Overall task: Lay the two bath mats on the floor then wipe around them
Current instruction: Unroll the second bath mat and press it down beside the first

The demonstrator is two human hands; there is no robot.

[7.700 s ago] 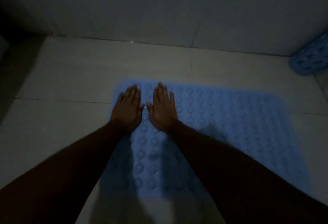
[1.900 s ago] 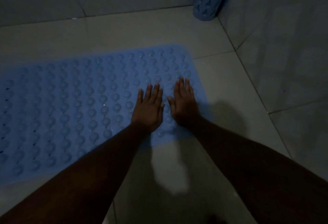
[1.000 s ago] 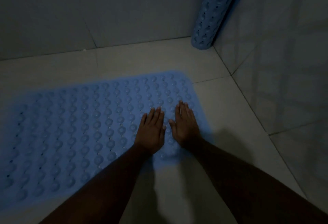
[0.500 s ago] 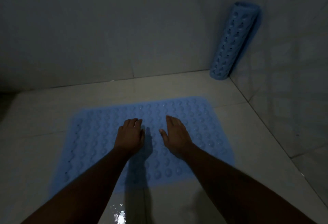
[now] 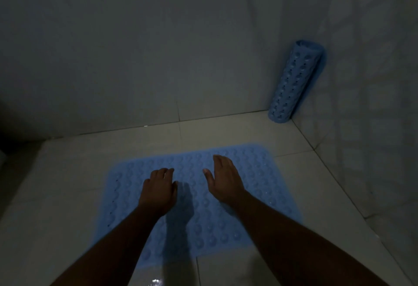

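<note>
A blue bumpy bath mat [image 5: 260,195] lies flat on the pale tiled floor [image 5: 67,184] in the middle of the view. My left hand [image 5: 158,191] hovers over its middle, fingers loosely bent, holding nothing. My right hand [image 5: 224,178] is raised over the mat a little to the right, fingers relaxed, holding nothing. A second blue bath mat [image 5: 294,84], rolled into a tube, stands upright in the far right corner, leaning against the wall.
Grey tiled walls [image 5: 158,48] close the space at the back and on the right. A wet shine [image 5: 156,282] shows on the floor at the near edge. The far left is in dark shadow.
Both hands have lifted off the mat's right end, where they pressed flat, and spread apart over its middle. The view rose, showing the whole rolled mat in the corner.
</note>
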